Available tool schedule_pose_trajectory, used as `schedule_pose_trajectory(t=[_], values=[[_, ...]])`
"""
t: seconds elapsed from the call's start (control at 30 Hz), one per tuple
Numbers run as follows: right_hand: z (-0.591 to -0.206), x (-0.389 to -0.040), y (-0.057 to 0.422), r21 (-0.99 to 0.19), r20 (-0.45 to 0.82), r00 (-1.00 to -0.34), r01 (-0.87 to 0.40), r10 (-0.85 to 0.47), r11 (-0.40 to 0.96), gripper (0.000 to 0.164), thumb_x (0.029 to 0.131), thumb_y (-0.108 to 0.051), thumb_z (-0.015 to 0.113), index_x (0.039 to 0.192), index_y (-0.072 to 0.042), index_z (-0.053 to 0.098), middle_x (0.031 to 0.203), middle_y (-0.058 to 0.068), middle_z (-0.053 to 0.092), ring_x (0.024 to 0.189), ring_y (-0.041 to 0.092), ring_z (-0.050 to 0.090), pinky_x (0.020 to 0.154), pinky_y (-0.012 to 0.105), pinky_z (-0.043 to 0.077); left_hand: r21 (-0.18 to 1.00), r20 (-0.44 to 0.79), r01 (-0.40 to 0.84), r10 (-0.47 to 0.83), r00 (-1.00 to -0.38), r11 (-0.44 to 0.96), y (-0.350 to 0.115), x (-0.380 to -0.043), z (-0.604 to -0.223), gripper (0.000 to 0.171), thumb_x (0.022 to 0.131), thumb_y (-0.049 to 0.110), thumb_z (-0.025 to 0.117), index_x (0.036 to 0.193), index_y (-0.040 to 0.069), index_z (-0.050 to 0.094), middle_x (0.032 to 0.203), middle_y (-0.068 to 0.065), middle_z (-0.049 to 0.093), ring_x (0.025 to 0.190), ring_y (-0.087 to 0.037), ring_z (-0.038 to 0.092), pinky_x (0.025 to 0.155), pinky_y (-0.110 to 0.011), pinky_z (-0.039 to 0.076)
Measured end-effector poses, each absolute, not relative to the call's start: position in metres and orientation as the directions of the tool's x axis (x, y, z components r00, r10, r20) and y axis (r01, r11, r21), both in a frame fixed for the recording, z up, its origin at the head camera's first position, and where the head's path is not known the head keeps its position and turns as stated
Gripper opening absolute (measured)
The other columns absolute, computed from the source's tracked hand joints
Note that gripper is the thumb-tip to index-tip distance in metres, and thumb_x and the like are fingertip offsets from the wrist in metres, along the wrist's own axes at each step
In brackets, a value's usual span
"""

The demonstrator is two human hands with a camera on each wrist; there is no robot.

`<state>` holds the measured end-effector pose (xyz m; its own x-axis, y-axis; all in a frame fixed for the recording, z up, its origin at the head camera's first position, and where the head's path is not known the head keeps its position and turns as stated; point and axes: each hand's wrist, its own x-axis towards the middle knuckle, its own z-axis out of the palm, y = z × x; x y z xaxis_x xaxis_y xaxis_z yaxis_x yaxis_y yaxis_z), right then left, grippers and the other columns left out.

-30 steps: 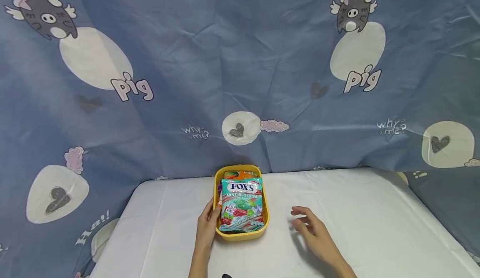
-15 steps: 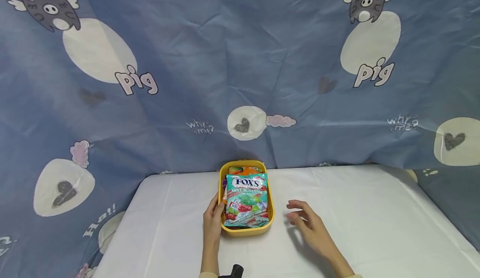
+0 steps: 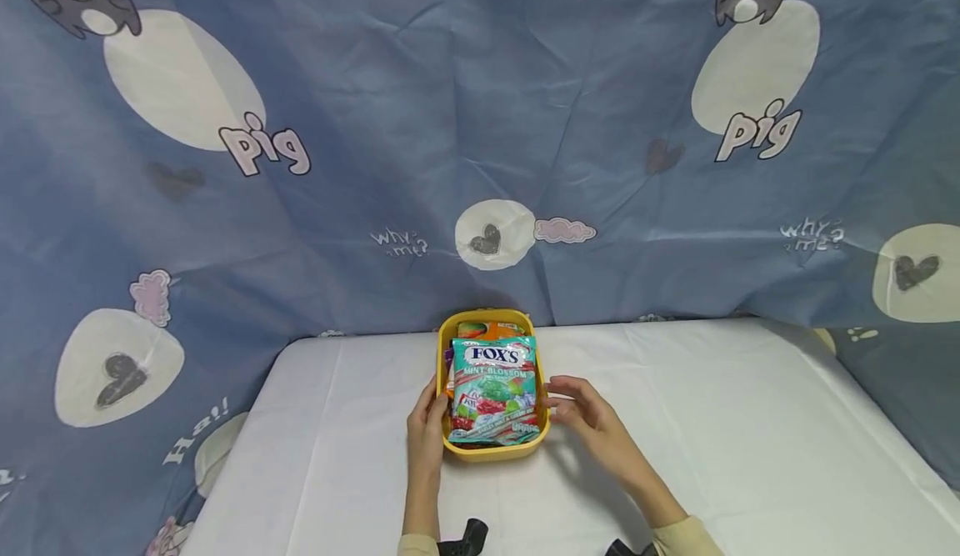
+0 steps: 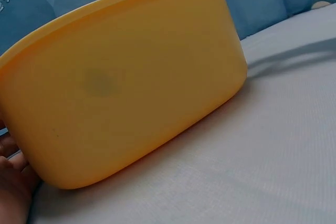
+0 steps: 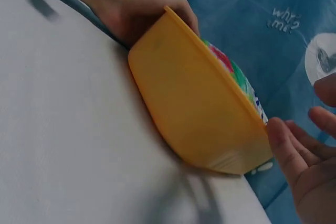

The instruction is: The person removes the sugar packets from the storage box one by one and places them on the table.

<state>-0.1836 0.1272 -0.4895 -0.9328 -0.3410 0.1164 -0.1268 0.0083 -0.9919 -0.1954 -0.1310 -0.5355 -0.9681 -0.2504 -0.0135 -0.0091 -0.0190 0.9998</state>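
Observation:
A yellow plastic bin (image 3: 495, 454) with rounded corners stands on the white cloth, loaded with candy bags. On top lies a teal Fox's Mint Blossom candy bag (image 3: 493, 393); an orange packet (image 3: 491, 330) shows behind it. My left hand (image 3: 426, 427) grips the bin's left side, thumb at the rim and fingers along the outside wall. At the right side, my right hand (image 3: 596, 427) has its loosely bent fingers apart, fingertips right at the rim. In the right wrist view those fingers (image 5: 289, 153) are spread beside the rim's corner.
The white cloth (image 3: 337, 456) covers the table on both sides of the bin. Just behind the bin hangs a blue curtain (image 3: 360, 164) printed with pigs and hearts. Black wrist straps (image 3: 467, 539) show at the bottom edge.
My right hand has moved left from the bare cloth to the bin's right rim. The left hand stays on the bin. The head view has shifted slightly.

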Motion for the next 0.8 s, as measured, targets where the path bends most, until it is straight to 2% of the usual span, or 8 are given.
schedule_pose_trajectory(t=[0.1,0.2,0.37,0.6,0.73,0.8], values=[[-0.482,-0.181,0.122,-0.996,0.057,-0.935,-0.078,-0.349,0.048,0.042,0.098,-0.015,0.049,0.137,-0.005,0.039,0.141,0.017,0.045,0.128,0.032,0.048,0.096,0.021,0.051,1.0,-0.01,-0.007,-0.253,-0.967,-0.015,-0.133,-0.194,-0.537,0.047,0.099,0.03,0.046,0.144,0.018,0.041,0.151,-0.005,0.037,0.142,-0.023,0.03,0.118,-0.04,0.025],[-0.476,-0.178,0.117,-0.995,0.006,-0.931,-0.042,-0.366,0.09,0.044,0.097,-0.018,0.051,0.139,-0.008,0.039,0.143,0.014,0.044,0.131,0.031,0.046,0.1,0.023,0.048,1.0,-0.017,-0.012,-0.252,-0.968,-0.019,-0.136,-0.193,-0.54,0.047,0.099,0.032,0.045,0.144,0.019,0.04,0.151,-0.004,0.037,0.143,-0.023,0.028,0.119,-0.041,0.024],[-0.468,-0.174,0.108,-0.995,-0.04,-0.903,-0.003,-0.427,0.101,0.052,0.097,-0.023,0.052,0.143,-0.008,0.033,0.151,0.014,0.033,0.139,0.035,0.034,0.11,0.037,0.041,0.999,-0.036,-0.033,-0.232,-0.972,-0.019,-0.137,-0.189,-0.543,0.05,0.1,0.036,0.041,0.146,0.017,0.037,0.153,-0.004,0.034,0.145,-0.025,0.024,0.12,-0.045,0.02],[-0.455,-0.174,0.094,-0.983,-0.137,-0.874,0.178,-0.467,-0.045,0.059,0.097,-0.024,0.051,0.148,-0.013,0.024,0.155,0.018,0.019,0.144,0.037,0.018,0.118,0.056,0.018,0.999,-0.039,-0.037,-0.226,-0.973,-0.013,-0.134,-0.193,-0.544,0.051,0.1,0.038,0.041,0.146,0.018,0.037,0.153,-0.001,0.034,0.145,-0.023,0.023,0.12,-0.045,0.02],[-0.45,-0.176,0.081,-0.987,-0.158,-0.899,0.151,-0.409,0.05,0.057,0.095,-0.022,0.053,0.146,-0.014,0.029,0.157,0.018,0.012,0.146,0.039,0.006,0.118,0.059,0.009,1.0,-0.018,-0.018,-0.224,-0.975,-0.003,-0.133,-0.195,-0.542,0.05,0.1,0.037,0.04,0.146,0.017,0.037,0.153,-0.003,0.033,0.145,-0.025,0.023,0.119,-0.047,0.02],[-0.449,-0.178,0.076,-0.985,-0.168,-0.909,0.141,-0.381,0.098,0.055,0.094,-0.023,0.054,0.144,-0.014,0.033,0.157,0.018,0.013,0.146,0.039,0.006,0.118,0.059,0.009,1.0,-0.01,-0.008,-0.221,-0.975,-0.012,-0.132,-0.196,-0.541,0.05,0.1,0.036,0.04,0.146,0.017,0.037,0.153,-0.003,0.033,0.145,-0.025,0.023,0.12,-0.047,0.02]])
